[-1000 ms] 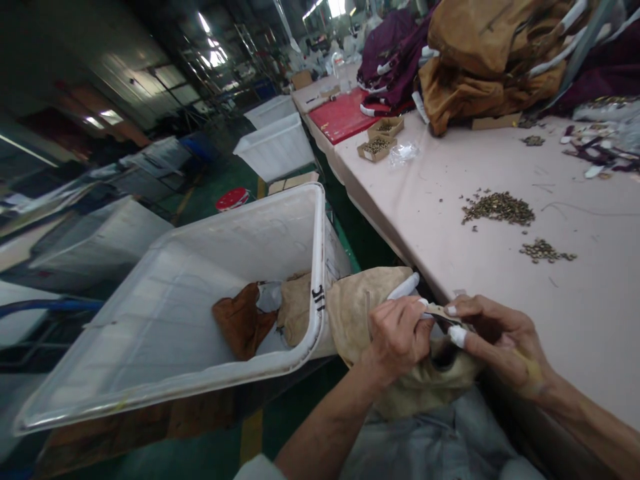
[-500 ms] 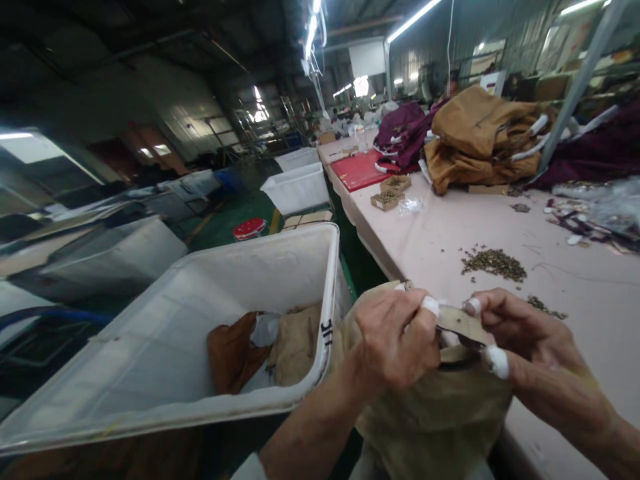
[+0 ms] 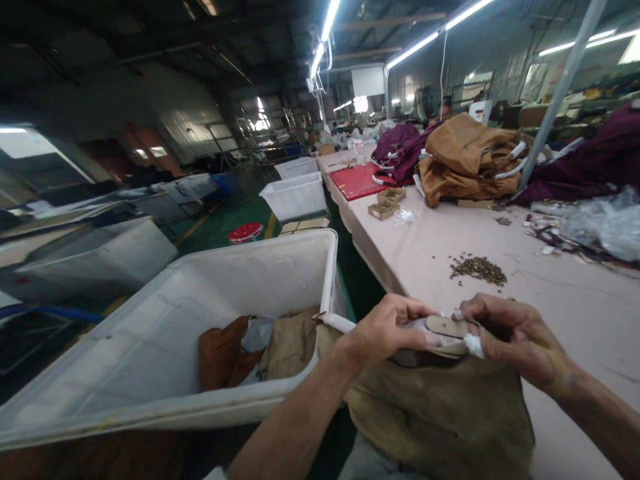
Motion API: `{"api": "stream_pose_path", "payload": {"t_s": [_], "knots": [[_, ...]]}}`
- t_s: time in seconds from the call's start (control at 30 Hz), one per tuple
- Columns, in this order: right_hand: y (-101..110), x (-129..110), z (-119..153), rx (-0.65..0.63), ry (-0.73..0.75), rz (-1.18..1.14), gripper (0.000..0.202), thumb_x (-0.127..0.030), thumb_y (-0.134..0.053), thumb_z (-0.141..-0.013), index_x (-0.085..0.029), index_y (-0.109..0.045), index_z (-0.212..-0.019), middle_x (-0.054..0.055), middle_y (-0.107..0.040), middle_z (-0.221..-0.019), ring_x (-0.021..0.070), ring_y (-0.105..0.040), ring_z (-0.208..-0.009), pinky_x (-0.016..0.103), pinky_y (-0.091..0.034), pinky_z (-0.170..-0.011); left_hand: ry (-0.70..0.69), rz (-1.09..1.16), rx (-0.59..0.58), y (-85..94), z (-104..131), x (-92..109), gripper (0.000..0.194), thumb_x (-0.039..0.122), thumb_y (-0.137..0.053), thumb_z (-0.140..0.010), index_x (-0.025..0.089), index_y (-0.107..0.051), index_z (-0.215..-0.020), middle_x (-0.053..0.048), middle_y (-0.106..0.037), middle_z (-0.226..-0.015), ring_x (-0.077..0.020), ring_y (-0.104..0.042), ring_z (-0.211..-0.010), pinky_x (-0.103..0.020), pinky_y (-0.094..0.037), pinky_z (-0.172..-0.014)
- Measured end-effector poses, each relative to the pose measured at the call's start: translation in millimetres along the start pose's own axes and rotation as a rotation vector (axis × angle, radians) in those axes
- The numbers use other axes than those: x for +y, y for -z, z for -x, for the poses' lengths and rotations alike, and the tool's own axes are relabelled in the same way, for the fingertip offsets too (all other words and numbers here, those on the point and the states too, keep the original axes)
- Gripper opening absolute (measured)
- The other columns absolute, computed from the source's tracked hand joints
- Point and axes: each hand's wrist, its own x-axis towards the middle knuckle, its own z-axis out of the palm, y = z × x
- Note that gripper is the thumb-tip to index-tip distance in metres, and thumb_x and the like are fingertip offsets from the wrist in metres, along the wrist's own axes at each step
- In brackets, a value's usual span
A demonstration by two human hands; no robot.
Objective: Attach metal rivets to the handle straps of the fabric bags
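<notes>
A khaki garment hangs at the table's edge, its banded top edge raised between my two hands. My left hand is closed on the left part of this band, thumb and fingers pinching it. My right hand pinches the rounded end of the band, which shows a small dark hole or stud. White wrapping covers fingertips of my right hand. My left fingertips are partly hidden behind the cloth.
A large white bin on my left holds brown and khaki cloth. On the pink-covered table lie a pile of small brass-coloured pieces, small boxes of similar pieces, tan garments and purple garments.
My left hand has turned from knuckles up to a flatter side pinch on the band. More of the garment's body hangs in view below. The camera view has shifted slightly.
</notes>
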Motion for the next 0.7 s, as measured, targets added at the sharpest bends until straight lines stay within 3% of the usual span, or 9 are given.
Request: {"api": "stream_pose_path", "payload": {"t_s": [0.13,0.33,0.5,0.6,0.7], "knots": [[17,30,13,-0.067,-0.061,0.039,0.032,-0.046,-0.080,-0.080,-0.022,-0.070,-0.101,0.001,-0.060,-0.081,0.0174,-0.053,-0.071,0.028,-0.043,-0.061,0.279,0.346,0.049,-15.2,-16,-49,0.035,0.037,-0.085,-0.069,0.007,-0.074,-0.082,-0.004,-0.063,-0.067,-0.0075,-0.046,-0.054,-0.021,-0.030,-0.050],[32,76,26,-0.024,-0.171,-0.010,0.035,-0.047,-0.081,-0.078,-0.020,-0.069,-0.097,0.000,-0.058,-0.082,0.0167,-0.053,-0.074,0.028,-0.044,-0.066,0.442,0.499,0.217,-46.8,-39,-110,0.026,0.030,-0.083,-0.057,0.009,-0.069,-0.066,-0.001,-0.055,-0.053,-0.0073,-0.038,-0.045,-0.022,-0.022,-0.045],[48,93,17,-0.063,-0.278,0.000,0.035,-0.046,-0.082,-0.079,-0.018,-0.072,-0.098,0.002,-0.062,-0.085,0.0168,-0.055,-0.076,0.028,-0.043,-0.069,0.506,0.474,0.360,-55.3,-55,-131,0.023,0.026,-0.073,-0.053,0.008,-0.069,-0.066,-0.001,-0.051,-0.050,-0.0073,-0.035,-0.042,-0.023,-0.019,-0.044],[72,101,-2,-0.132,-0.318,0.084,0.039,-0.050,-0.076,-0.084,-0.018,-0.072,-0.107,0.006,-0.069,-0.092,0.0193,-0.061,-0.079,0.030,-0.046,-0.068,0.513,0.457,0.390,-54.4,-61,-136,0.021,0.027,-0.072,-0.054,0.009,-0.068,-0.063,0.000,-0.049,-0.048,-0.0070,-0.033,-0.042,-0.024,-0.017,-0.045],[108,114,-32,0.056,-0.304,0.377,0.042,-0.051,-0.068,-0.087,-0.016,-0.071,-0.109,0.009,-0.073,-0.092,0.0214,-0.065,-0.078,0.031,-0.050,-0.067,0.501,0.471,0.397,-52.3,-62,-138,0.022,0.029,-0.074,-0.060,0.009,-0.068,-0.063,0.001,-0.047,-0.048,-0.0068,-0.033,-0.044,-0.024,-0.020,-0.048]]}}
